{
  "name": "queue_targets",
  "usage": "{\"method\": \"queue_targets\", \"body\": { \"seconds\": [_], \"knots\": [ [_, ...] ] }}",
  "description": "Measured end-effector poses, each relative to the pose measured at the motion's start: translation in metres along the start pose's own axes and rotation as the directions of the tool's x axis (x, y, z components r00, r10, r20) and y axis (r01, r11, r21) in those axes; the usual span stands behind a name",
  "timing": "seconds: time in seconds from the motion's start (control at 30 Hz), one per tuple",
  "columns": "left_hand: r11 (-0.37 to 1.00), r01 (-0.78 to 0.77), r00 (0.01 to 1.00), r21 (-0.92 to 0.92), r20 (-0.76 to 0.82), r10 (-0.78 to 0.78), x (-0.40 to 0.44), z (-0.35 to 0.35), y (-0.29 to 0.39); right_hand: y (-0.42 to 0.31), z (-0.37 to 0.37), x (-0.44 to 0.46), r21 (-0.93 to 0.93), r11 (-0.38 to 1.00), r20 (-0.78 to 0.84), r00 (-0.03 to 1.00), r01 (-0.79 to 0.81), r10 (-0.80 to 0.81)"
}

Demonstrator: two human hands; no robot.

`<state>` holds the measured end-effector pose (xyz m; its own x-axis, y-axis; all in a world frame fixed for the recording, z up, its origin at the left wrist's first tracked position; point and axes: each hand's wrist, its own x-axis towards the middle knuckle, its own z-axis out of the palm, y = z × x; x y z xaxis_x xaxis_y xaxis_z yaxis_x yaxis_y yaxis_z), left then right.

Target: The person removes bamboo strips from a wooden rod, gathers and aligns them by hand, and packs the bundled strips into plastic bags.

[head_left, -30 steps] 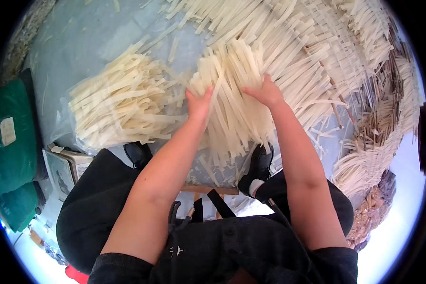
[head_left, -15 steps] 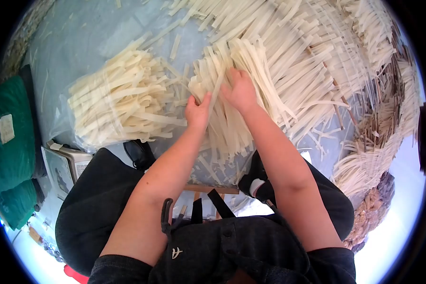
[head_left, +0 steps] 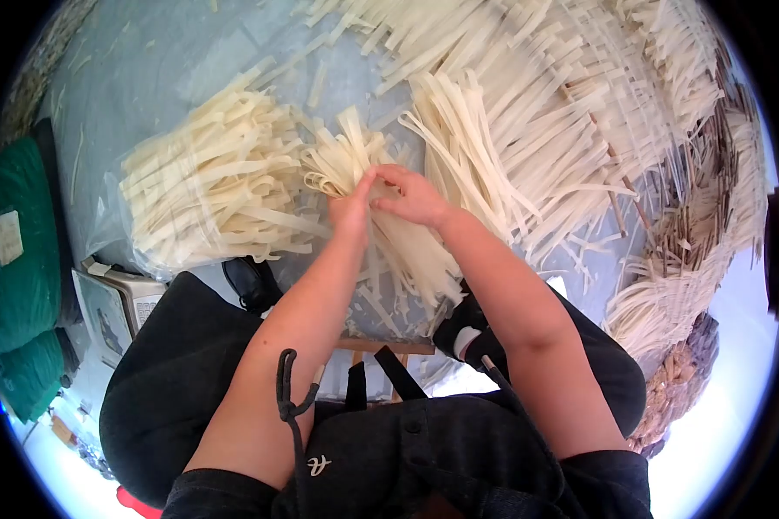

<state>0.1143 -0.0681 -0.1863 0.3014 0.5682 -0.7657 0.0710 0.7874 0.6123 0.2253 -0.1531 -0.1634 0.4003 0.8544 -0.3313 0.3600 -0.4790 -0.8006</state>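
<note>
A bundle of flat, pale noodle-like strips (head_left: 350, 149) is gathered narrow at its middle, its upper end looped and its lower end fanning out over the floor. My left hand (head_left: 351, 213) is closed round its left side; the strips hide part of the fingers. From the right, my right hand (head_left: 412, 198) curls over the same bundle, its fingertips meeting those of the left hand. Just right of my hands lies a second looped bunch of strips (head_left: 459, 130). On the left is a thick stack of strips (head_left: 234, 177) partly wrapped in clear plastic (head_left: 134, 229).
A wide spread of strips (head_left: 537, 95) covers the upper right, with thin sticks (head_left: 613, 154) among them. Heaped strips and sticks (head_left: 692, 208) line the right edge. At left stand a green bag (head_left: 26, 251) and a boxy device (head_left: 117, 303). My shoes flank the floor sheet (head_left: 190, 52).
My hands have drawn together round part of the strips and pulled it left, away from the bunch on the right. The loose pile has become a narrow, squeezed bundle.
</note>
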Motion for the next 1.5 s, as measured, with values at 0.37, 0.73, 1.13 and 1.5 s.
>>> {"method": "queue_targets", "body": {
  "seconds": [0.37,0.73,1.13,1.5],
  "knots": [
    [0.998,0.031,0.996,-0.046,0.089,-0.026,-0.02,-0.005,0.008,-0.018,0.0,0.018,0.336,0.872,-0.066,0.915,-0.356,0.399],
    [0.889,-0.337,0.825,0.311,0.553,0.119,-0.112,0.017,0.083,-0.131,-0.047,-0.065,0.614,0.784,-0.283,0.903,-0.087,0.322],
    [0.876,-0.347,0.658,0.334,0.752,-0.027,-0.254,0.029,0.188,-0.261,-0.128,-0.155,0.399,0.818,-0.51,0.842,0.414,-0.177],
    [0.891,-0.415,0.633,0.183,0.762,0.139,-0.316,0.021,0.195,-0.289,-0.128,-0.211,0.343,0.808,-0.535,0.806,0.48,-0.252]
  ]
}}
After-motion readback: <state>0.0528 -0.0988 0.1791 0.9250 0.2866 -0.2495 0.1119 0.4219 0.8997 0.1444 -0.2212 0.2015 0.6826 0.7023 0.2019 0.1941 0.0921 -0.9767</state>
